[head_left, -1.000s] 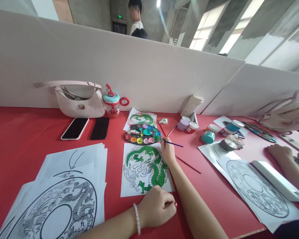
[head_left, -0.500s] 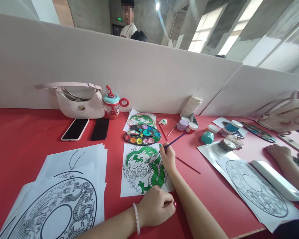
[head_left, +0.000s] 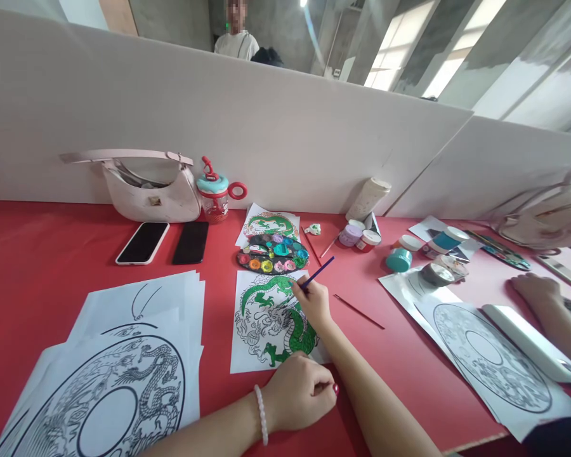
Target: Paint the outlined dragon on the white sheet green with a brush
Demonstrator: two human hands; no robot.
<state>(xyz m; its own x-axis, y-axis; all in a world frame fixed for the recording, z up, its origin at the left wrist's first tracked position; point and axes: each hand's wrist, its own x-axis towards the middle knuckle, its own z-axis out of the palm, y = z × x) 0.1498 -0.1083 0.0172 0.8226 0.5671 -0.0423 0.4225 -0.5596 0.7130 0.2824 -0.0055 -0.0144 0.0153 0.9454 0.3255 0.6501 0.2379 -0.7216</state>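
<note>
Near the red tabletop's (head_left: 404,381) front edge, the closed left hand (head_left: 297,395) likely steadied white dragon-printed paper (head_left: 242,363) while the right hand (head_left: 316,307) gripped a slim purple paintbrush (head_left: 320,271).

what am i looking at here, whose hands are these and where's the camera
No robot here: these are one person's bare hands, filmed by a single camera worn on the head, looking forward and down. The right hand holds a paintbrush over a partly green dragon drawing. The left hand, loosely curled, holds nothing visible. The red tabletop also bears a paint palette, a handbag and a straw cup. Another person's hand is at far right.
</note>
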